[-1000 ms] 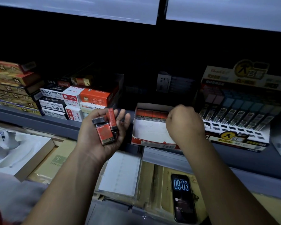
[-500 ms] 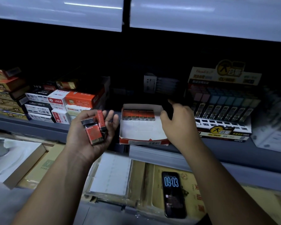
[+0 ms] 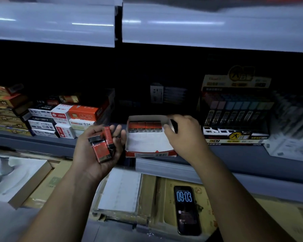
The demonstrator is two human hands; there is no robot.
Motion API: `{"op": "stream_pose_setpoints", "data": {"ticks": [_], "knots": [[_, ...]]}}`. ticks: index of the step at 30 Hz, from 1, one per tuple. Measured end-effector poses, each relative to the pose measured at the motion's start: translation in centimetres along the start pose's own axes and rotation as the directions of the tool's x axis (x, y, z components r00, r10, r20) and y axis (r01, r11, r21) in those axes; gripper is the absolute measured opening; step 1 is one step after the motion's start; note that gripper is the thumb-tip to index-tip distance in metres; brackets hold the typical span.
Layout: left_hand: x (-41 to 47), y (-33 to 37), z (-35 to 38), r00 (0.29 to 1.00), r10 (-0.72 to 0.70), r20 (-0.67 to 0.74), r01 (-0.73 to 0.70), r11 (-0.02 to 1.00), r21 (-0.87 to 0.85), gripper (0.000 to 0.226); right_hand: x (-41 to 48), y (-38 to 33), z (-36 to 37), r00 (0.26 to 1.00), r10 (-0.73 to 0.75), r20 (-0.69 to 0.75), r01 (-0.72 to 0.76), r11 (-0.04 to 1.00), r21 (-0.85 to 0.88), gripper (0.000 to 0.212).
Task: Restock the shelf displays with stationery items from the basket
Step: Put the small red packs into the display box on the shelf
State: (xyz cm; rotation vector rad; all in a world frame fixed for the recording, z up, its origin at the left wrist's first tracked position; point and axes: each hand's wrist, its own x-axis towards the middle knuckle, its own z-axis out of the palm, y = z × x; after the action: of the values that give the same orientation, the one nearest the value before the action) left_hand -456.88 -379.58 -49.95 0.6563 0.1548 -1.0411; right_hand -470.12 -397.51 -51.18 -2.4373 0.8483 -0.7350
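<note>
Head view, left grip (image 3: 87, 159) clasps orange boxes (image 3: 101, 151), right grip (image 3: 187, 138) at tray (image 3: 147, 153), hold unclear

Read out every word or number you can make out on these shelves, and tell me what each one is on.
"09:03": phone screen, below the shelf.
"2B": orange pack in the left hand.
"S207", upside down: red-and-white box.
"0.5": white box.
"2B 0.7": front strip of the lead display.
Other box labels and the display's header card: too blurred or dark to read.
</note>
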Motion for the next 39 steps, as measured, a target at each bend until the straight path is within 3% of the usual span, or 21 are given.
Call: {"op": "stream_pose_setpoints", "data": {"ticks": [7, 11, 15, 20, 27, 31, 33, 36, 38, 39], "knots": [[0.4, -0.3, -0.1, 1.0, 0.01, 0.002, -0.01, 1.0, -0.011, 0.017, -0.2, -4.1, 2.1, 0.967, -0.245, -0.065, 0.254, 0.941, 0.226, 0.009], [0.2, -0.4, 0.2, 1.0, 0.017, 0.016, -0.017, 1.0, -0.01, 0.017, -0.6, -6.4, 3.3, 0.953, -0.304, -0.007, 0.285, 0.882, 0.376, 0.007], [0.3, -0.3, 0.3, 1.0, 0.024, 0.008, -0.024, 0.999, 0.022, 0.045, -1.1, -7.8, 3.9, 0.956, -0.289, 0.05, 0.231, 0.846, 0.48, 0.014], [0.3, -0.3, 0.2, 0.999, 0.027, 0.019, -0.028, 0.999, 0.027, 0.031, -1.1, -8.4, 3.8, 0.968, -0.244, 0.063, 0.177, 0.834, 0.522, 0.027], [0.2, -0.3, 0.2, 0.998, 0.046, -0.054, -0.041, 0.995, 0.09, 0.042, -1.3, -8.8, 4.1, 0.969, -0.241, 0.059, 0.172, 0.825, 0.539, 0.018], [0.2, -0.2, 0.2, 1.0, 0.007, -0.025, -0.006, 0.998, 0.061, 0.025, -1.4, -8.6, 3.9, 0.981, -0.178, 0.079, 0.075, 0.719, 0.691, 0.016], [0.6, 0.2, -0.2, 0.999, -0.045, 0.022, 0.045, 0.999, 0.001, 0.022, -1.3, -8.5, 3.3, 0.982, -0.149, 0.114, -0.002, 0.601, 0.799, 0.016], [1.1, 0.3, -0.9, 0.996, -0.084, 0.04, 0.086, 0.995, -0.044, 0.017, -0.6, -7.6, 2.4, 0.993, -0.11, 0.049, 0.009, 0.47, 0.882, 0.015], [1.1, 0.3, -0.9, 0.995, -0.091, 0.043, 0.093, 0.995, -0.04, 0.015, -0.2, -6.5, 1.8, 0.999, -0.05, -0.008, 0.032, 0.495, 0.869, 0.015], [1.0, 0.3, -0.9, 0.995, -0.093, 0.047, 0.095, 0.995, -0.034, 0.015, 0.1, -5.6, 1.6, 0.999, -0.023, -0.032, 0.039, 0.556, 0.83, 0.016]]}}
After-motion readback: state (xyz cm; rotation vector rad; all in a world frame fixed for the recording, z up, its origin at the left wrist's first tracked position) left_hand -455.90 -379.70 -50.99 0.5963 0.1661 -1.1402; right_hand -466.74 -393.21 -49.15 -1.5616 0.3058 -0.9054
